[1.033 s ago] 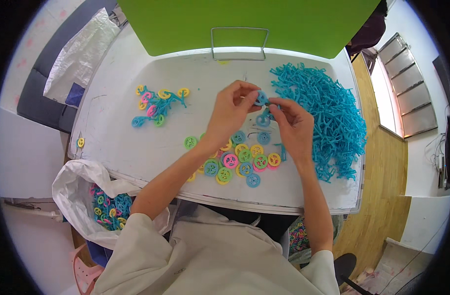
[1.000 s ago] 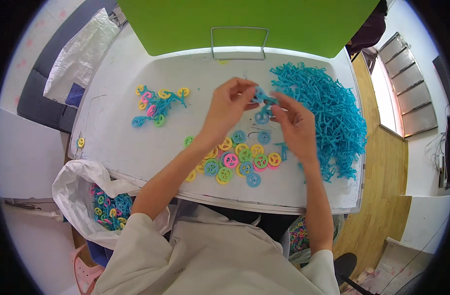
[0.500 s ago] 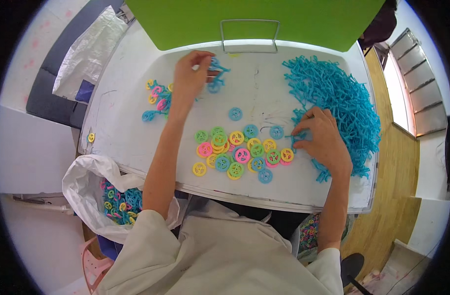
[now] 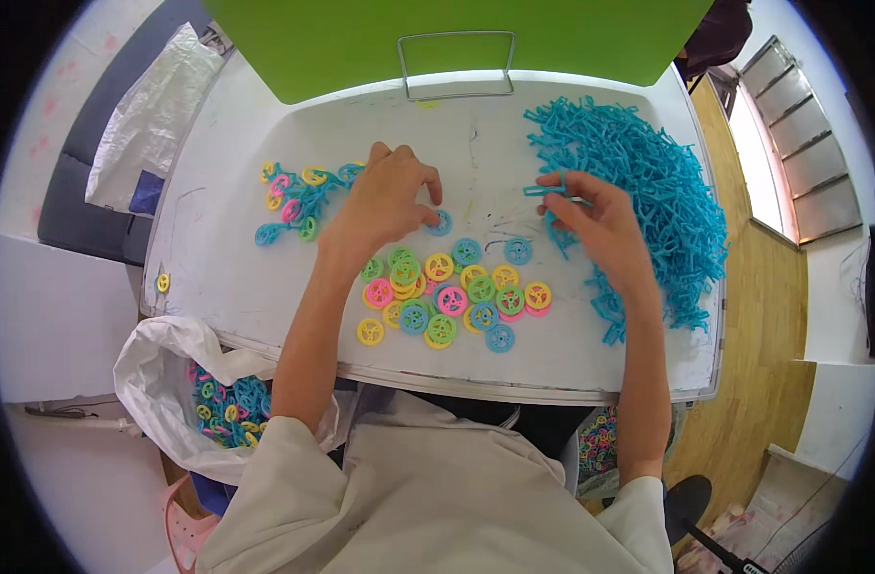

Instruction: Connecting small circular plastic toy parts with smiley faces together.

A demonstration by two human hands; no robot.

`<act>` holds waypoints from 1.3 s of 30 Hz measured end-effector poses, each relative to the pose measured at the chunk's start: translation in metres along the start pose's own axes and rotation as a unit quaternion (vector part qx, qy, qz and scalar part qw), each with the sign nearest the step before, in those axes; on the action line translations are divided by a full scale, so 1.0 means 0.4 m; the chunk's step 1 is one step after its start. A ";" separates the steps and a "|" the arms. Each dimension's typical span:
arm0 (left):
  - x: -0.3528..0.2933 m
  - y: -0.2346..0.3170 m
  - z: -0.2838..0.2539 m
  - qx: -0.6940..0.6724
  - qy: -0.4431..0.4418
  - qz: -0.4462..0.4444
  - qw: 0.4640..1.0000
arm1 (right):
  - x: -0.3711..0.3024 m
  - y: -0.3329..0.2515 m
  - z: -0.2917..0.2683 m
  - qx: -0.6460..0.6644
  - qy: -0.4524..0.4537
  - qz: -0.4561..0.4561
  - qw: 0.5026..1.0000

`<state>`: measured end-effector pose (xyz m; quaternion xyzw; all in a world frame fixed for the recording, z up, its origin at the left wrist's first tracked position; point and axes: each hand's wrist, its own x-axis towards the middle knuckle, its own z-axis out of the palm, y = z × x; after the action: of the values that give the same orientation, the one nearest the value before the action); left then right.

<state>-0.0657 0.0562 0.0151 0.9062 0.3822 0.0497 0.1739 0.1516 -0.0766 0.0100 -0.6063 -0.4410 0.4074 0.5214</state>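
My left hand (image 4: 385, 201) hovers over the middle of the table, fingers apart and holding nothing. Its thumb is at the edge of a single blue spoked wheel (image 4: 441, 224); whether they touch I cannot tell. Between the thumb and fingers of my right hand (image 4: 600, 220) is a thin teal plastic frame (image 4: 543, 191), pointing left. Beside that hand lies a big heap of like teal frames (image 4: 648, 182). Loose yellow, pink, green and blue wheels (image 4: 452, 300) lie in front of me. Left of my left hand are several teal frames fitted with wheels (image 4: 308, 196), partly covered by it.
A white sack (image 4: 155, 368) of wheeled pieces stands open at the table's front left. Under the front right edge is a container of small colourful parts (image 4: 598, 445). A green panel with a wire handle (image 4: 457, 65) borders the far side. One yellow wheel (image 4: 162, 283) lies far left.
My left hand has let go of the blue wheeled piece and come nearer, to the lone blue wheel. My right hand has lifted a teal frame from the heap's edge. The view has shifted slightly.
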 end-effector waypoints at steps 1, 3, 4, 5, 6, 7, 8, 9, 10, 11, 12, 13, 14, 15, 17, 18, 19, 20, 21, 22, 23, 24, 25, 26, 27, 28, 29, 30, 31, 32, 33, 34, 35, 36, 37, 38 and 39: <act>0.001 -0.002 0.002 0.001 0.000 0.016 1.000 | 0.002 0.004 0.008 -0.001 0.000 -0.001 1.000; -0.001 0.002 0.002 0.002 0.002 0.034 0.999 | 0.004 0.009 0.020 0.004 -0.030 0.030 0.999; -0.007 0.008 0.002 -0.002 0.005 0.035 0.999 | 0.004 0.009 0.030 0.003 -0.030 0.029 0.999; -0.009 0.013 0.003 -0.007 0.007 0.037 0.999 | 0.004 0.008 0.041 0.010 -0.017 0.032 0.999; -0.006 0.011 0.011 -0.007 0.008 0.037 0.999 | 0.005 0.010 0.046 0.016 -0.004 0.034 0.999; -0.004 0.012 0.020 0.002 0.014 0.055 0.998 | 0.006 0.014 0.046 0.015 -0.004 0.034 0.999; -0.001 0.013 0.026 0.012 0.020 0.073 0.997 | 0.008 0.021 0.043 0.017 -0.005 0.027 0.999; 0.006 0.014 0.027 0.011 0.021 0.073 0.997 | 0.010 0.028 0.042 0.019 -0.006 0.021 1.000; 0.014 0.026 0.016 -0.086 0.005 0.034 0.996 | 0.012 0.035 0.044 0.019 -0.007 0.021 1.000; 0.022 0.037 0.012 -0.182 -0.011 -0.005 0.983 | 0.013 0.042 0.046 0.021 -0.003 0.008 1.000; 0.029 0.046 0.015 -0.182 -0.010 -0.006 0.983 | 0.013 0.045 0.047 0.024 0.001 -0.004 1.000; 0.036 0.056 0.021 -0.320 0.023 -0.015 0.947 | 0.012 0.041 0.050 0.024 0.000 -0.005 1.000; 0.041 0.063 0.025 -0.452 0.055 -0.023 0.890 | 0.009 0.033 0.053 0.030 0.004 -0.003 1.000; 0.042 0.069 0.026 -0.452 0.056 -0.024 0.890 | 0.007 0.028 0.057 0.036 0.007 -0.001 0.999; 0.037 0.079 0.027 -0.509 0.019 -0.043 0.860 | 0.006 0.024 0.065 0.051 0.009 -0.003 0.999; 0.036 0.080 0.032 -0.508 0.021 -0.043 0.860 | 0.007 0.023 0.068 0.066 0.011 -0.004 0.998; 0.038 0.083 0.038 -0.538 0.001 -0.044 0.842 | 0.009 0.025 0.065 0.065 0.013 -0.006 0.998; 0.040 0.086 0.042 -0.566 -0.019 -0.046 0.823 | 0.012 0.034 0.062 0.060 0.018 -0.019 0.998; 0.040 0.090 0.044 -0.567 -0.019 -0.043 0.823 | 0.014 0.040 0.059 0.055 0.023 -0.032 0.998; 0.039 0.094 0.046 -0.566 -0.019 -0.046 0.823 | 0.015 0.043 0.057 0.055 0.022 -0.033 0.998; 0.037 0.096 0.048 -0.566 -0.018 -0.048 0.823 | 0.016 0.046 0.056 0.050 0.017 -0.022 0.998; 0.037 0.098 0.049 -0.566 -0.017 -0.047 0.823 | 0.016 0.048 0.056 0.045 0.012 -0.012 0.999; 0.035 0.099 0.050 -0.580 -0.026 -0.049 0.813 | 0.017 0.053 0.057 0.044 0.011 -0.013 0.999; 0.035 0.099 0.051 -0.593 -0.035 -0.050 0.803 | 0.017 0.058 0.057 0.042 0.013 -0.023 0.999; 0.036 0.100 0.051 -0.594 -0.034 -0.050 0.803 | 0.017 0.060 0.058 0.039 0.015 -0.033 0.999; 0.036 0.099 0.052 -0.588 -0.033 -0.047 0.807 | 0.017 0.059 0.059 0.039 0.015 -0.033 0.999; 0.036 0.099 0.055 -0.583 -0.031 -0.044 0.810 | 0.016 0.058 0.059 0.023 0.010 -0.044 0.999; 0.038 0.097 0.064 -0.583 -0.031 -0.044 0.810 | 0.015 0.058 0.060 0.007 0.005 -0.056 0.998; 0.039 0.099 0.075 -0.564 -0.001 -0.038 0.825 | 0.014 0.058 0.062 0.007 0.004 -0.056 0.998; 0.039 0.100 0.084 -0.543 0.030 -0.033 0.838 | 0.013 0.058 0.065 -0.001 -0.005 -0.071 0.997; 0.037 0.101 0.091 -0.543 0.030 -0.033 0.838 | 0.013 0.059 0.067 -0.009 -0.015 -0.086 0.996; 0.033 0.105 0.094 -0.522 0.040 -0.026 0.852 | 0.013 0.058 0.066 -0.009 -0.014 -0.086 0.996; 0.031 0.109 0.097 -0.500 0.050 -0.018 0.864 | 0.012 0.055 0.063 -0.015 -0.021 -0.070 0.997; 0.030 0.110 0.101 -0.500 0.050 -0.018 0.864 | 0.012 0.055 0.061 -0.020 -0.027 -0.053 0.998; 0.029 0.113 0.104 -0.456 0.080 0.015 0.886 | 0.013 0.057 0.058 -0.020 -0.026 -0.053 0.998; 0.027 0.116 0.104 -0.409 0.110 0.048 0.905 | 0.015 0.061 0.054 -0.008 -0.029 -0.048 0.998; 0.026 0.118 0.101 -0.409 0.110 0.049 0.904 | 0.016 0.063 0.052 0.003 -0.031 -0.044 0.999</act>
<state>-0.0176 0.0219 -0.0065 0.7615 0.3005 0.3095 0.4838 0.1365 -0.0663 -0.0177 -0.5720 -0.4816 0.4043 0.5267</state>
